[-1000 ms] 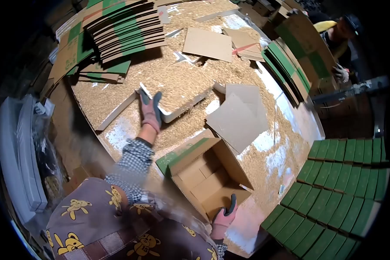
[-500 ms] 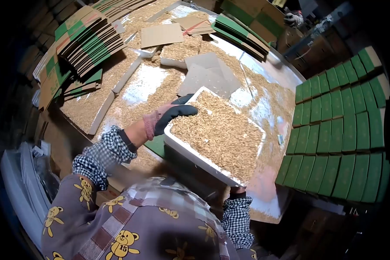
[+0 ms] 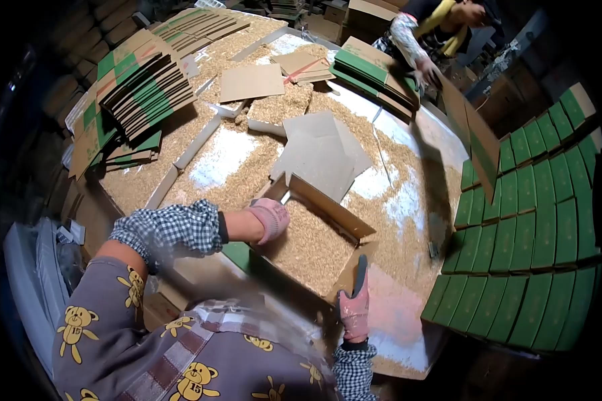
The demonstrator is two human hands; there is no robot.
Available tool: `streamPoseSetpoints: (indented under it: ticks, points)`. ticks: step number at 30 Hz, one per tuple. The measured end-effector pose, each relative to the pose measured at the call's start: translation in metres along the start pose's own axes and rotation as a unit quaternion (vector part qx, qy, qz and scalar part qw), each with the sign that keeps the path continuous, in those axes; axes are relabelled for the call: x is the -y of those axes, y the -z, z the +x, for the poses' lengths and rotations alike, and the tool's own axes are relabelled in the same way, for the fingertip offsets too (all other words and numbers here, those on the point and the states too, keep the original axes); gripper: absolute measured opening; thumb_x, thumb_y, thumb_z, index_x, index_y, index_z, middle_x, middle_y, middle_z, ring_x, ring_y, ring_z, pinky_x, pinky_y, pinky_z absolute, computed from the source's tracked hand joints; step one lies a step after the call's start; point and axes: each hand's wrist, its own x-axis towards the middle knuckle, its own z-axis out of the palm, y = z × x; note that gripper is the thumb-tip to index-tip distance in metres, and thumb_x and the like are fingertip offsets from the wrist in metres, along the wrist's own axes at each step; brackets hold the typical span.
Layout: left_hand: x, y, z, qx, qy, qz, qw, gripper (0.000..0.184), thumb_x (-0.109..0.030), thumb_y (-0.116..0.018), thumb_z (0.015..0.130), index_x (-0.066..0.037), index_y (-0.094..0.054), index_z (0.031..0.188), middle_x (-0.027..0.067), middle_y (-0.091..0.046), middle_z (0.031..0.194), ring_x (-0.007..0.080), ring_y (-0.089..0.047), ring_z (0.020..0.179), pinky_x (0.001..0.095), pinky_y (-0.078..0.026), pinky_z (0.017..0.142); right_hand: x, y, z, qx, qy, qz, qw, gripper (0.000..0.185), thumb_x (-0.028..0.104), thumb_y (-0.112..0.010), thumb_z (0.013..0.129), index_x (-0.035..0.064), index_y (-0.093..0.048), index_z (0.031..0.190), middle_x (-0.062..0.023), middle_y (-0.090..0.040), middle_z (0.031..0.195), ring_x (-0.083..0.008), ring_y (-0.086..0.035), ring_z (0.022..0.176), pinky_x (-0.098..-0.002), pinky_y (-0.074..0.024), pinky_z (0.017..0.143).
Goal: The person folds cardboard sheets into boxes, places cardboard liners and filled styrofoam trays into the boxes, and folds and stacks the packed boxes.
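Pink-gloved, reaches over the left wall of the open carton (image 3: pixel 332 208) with the left hand (image 3: pixel 272 218) — fingers bent down out of sight, so cannot tell whether pressed together or pinching the white edge (image 3: pixel 285 198) just beside. Sets the right hand (image 3: pixel 354 311) against the near right corner, with 1 dark-coated finger (image 3: pixel 362 271) raised along the flap; cannot tell how the others lie. Braced so, probably, to steady the carton. Contains tan loose fill (image 3: pixel 311 244); sits at the near side of the worktop (image 3: pixel 394 294), seemingly for easy reach. Just beyond, overlapping grey sheets (image 3: pixel 318 150). Leftward, flattened cartons (image 3: pixel 147 93), presumably fanned for quick picking. Rightward, 4 rows of green boxes (image 3: pixel 522 230) — packed tight, likely to save room. Farther off, a co-worker's hand (image 3: pixel 426 69) at a brown board (image 3: pixel 475 130).
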Motion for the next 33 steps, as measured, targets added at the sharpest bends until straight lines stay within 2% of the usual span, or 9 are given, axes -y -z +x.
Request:
streamPoseSetpoints:
  ticks: [5,8,10,14,17,21,25,28,33]
  points:
    - [0.050,0.070,0.077,-0.364,-0.044,-0.332,0.869,0.042,-0.029,-0.066,0.083,-0.017,-0.058,0.123,0.0123,-0.067,0.099,0.0271,-0.065,0.085,0.0356,-0.052,0.078,0.004,-0.026,0.005,-0.051,-0.043,-0.099,0.993,0.075,-0.002,-0.049,0.072,0.0047,-0.032,0.145,-0.0235,-0.034,0.146,-0.0430,-0.029,0.137,-0.0413,-0.0285,0.112]
    - [0.094,0.063,0.174,-0.291,0.048,-0.017,0.955,0.098,-0.049,-0.081,0.062,-0.017,-0.036,0.144,0.0199,-0.039,0.140,0.0416,-0.032,0.133,0.0604,-0.020,0.108,0.007,-0.027,0.012,-0.066,-0.043,-0.046,0.996,0.067,-0.003,-0.046,0.071,0.0027,-0.042,0.138,-0.0249,-0.043,0.138,-0.0418,-0.033,0.134,-0.0428,-0.0277,0.112]
    - [0.112,0.057,0.210,-0.162,0.054,0.045,0.984,0.098,-0.047,-0.084,0.057,-0.016,-0.040,0.139,0.0186,-0.046,0.132,0.0401,-0.040,0.127,0.0602,-0.027,0.104,0.011,-0.026,0.015,-0.080,-0.046,-0.059,0.994,0.065,-0.003,-0.045,0.070,0.0017,-0.045,0.135,-0.0240,-0.046,0.135,-0.0415,-0.035,0.133,-0.0430,-0.0274,0.112]
    - [0.137,0.073,0.182,-0.208,0.042,-0.082,0.974,0.059,-0.028,-0.079,0.066,-0.015,-0.056,0.119,0.0107,-0.061,0.110,0.0303,-0.061,0.101,0.0405,-0.050,0.087,-0.009,-0.030,0.013,-0.083,-0.042,-0.010,0.996,0.060,-0.004,-0.043,0.068,-0.0015,-0.053,0.127,-0.0210,-0.049,0.133,-0.0396,-0.038,0.130,-0.0416,-0.0273,0.112]
    - [0.154,0.072,0.120,-0.506,0.007,-0.037,0.862,0.034,-0.019,-0.074,0.073,-0.013,-0.064,0.105,0.0105,-0.060,0.116,0.0291,-0.063,0.093,0.0389,-0.052,0.080,-0.001,-0.026,0.019,-0.076,-0.002,-0.032,0.997,0.060,-0.004,-0.042,0.069,-0.0033,-0.051,0.129,-0.0195,-0.049,0.133,-0.0363,-0.039,0.130,-0.0397,-0.0277,0.112]
    - [0.056,0.070,-0.029,-0.543,-0.083,-0.033,0.835,0.013,-0.020,-0.064,0.076,-0.020,-0.069,0.088,0.0015,-0.061,0.101,0.0213,-0.060,0.091,0.0374,-0.052,0.070,-0.027,-0.041,0.009,-0.130,-0.035,0.172,0.976,0.057,0.006,-0.051,0.084,0.0003,-0.040,0.140,-0.0115,-0.040,0.145,-0.0258,-0.032,0.137,-0.0369,-0.0203,0.115]
    - [-0.003,-0.016,-0.048,-0.192,-0.287,0.034,0.938,0.015,-0.029,-0.059,0.076,-0.021,-0.064,0.088,0.0017,-0.056,0.096,0.0202,-0.058,0.087,0.0345,-0.052,0.069,-0.037,-0.049,0.008,-0.182,-0.047,0.259,0.947,0.059,0.003,-0.045,0.093,0.0049,-0.025,0.148,-0.0112,-0.039,0.145,-0.0224,-0.034,0.136,-0.0344,-0.0253,0.113]
    - [-0.016,-0.006,-0.058,-0.279,-0.377,0.000,0.883,0.011,-0.022,-0.061,0.076,-0.018,-0.063,0.087,0.0034,-0.060,0.094,0.0224,-0.060,0.092,0.0355,-0.052,0.076,-0.055,-0.052,0.006,-0.216,-0.058,0.291,0.930,0.061,0.002,-0.045,0.095,0.0072,-0.020,0.151,-0.0119,-0.040,0.144,-0.0215,-0.040,0.131,-0.0327,-0.0296,0.110]
    - [-0.019,-0.012,-0.002,0.001,-0.271,-0.059,0.961,0.033,-0.019,-0.066,0.076,-0.009,-0.065,0.108,0.0127,-0.069,0.095,0.0331,-0.064,0.092,0.0353,-0.049,0.087,-0.033,-0.049,0.006,-0.217,0.016,0.096,0.971,0.050,0.005,-0.045,0.098,0.0021,-0.032,0.145,-0.0130,-0.043,0.143,-0.0212,-0.043,0.127,-0.0325,-0.0356,0.105]
